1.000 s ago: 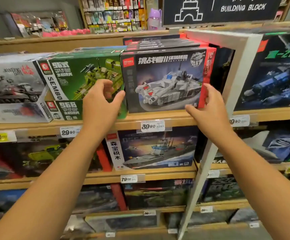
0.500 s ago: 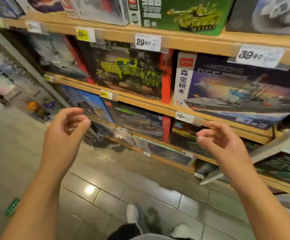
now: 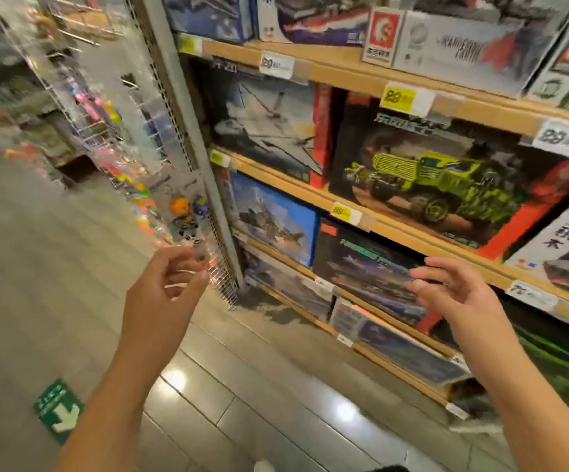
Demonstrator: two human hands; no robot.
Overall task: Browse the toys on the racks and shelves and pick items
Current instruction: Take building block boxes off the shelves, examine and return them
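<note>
Hovering empty, left hand (image 3: 164,284) and right hand (image 3: 453,294) hang loosely curled below the truck box (image 3: 422,185). It looks stiff, light; grip its 2 side edges.

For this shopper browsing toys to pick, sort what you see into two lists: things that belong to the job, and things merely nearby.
Part of the job:
- left hand, open, holding nothing
- right hand, open, holding nothing
- green truck box on the shelf
- blue jet box one shelf lower
- wooden shelf

Merely nearby:
- green arrow sticker on the floor
- yellow price tag
</note>
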